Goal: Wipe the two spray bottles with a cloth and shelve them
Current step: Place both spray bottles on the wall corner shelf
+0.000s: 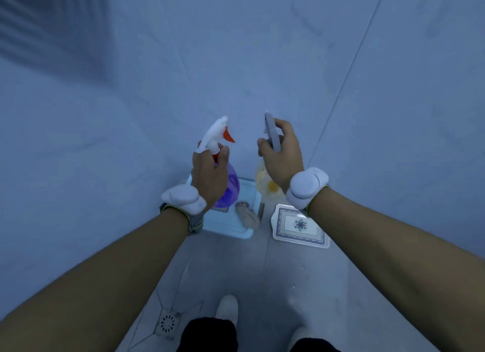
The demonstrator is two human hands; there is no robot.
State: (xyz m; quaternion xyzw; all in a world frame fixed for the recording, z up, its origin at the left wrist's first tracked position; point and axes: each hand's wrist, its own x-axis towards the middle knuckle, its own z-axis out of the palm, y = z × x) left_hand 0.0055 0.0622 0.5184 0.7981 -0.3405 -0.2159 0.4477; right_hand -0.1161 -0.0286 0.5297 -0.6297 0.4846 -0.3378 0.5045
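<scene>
Gripping the neck of the purple spray bottle [227, 185], the left hand [210, 174] is closing just under the white trigger head with its orange nozzle, the round body hanging below the fist. Opposite it, the right hand [279, 158] is clasping the grey spray head of the yellowish spray bottle [266, 183], whose clear body is dropping beneath the palm. Both bottles are hanging above the floor [262, 273]: the purple one over the pale blue tray [223, 228], where a beige cloth [246, 216] is lying near its right edge, the yellowish one near the patterned plate [299, 227].
</scene>
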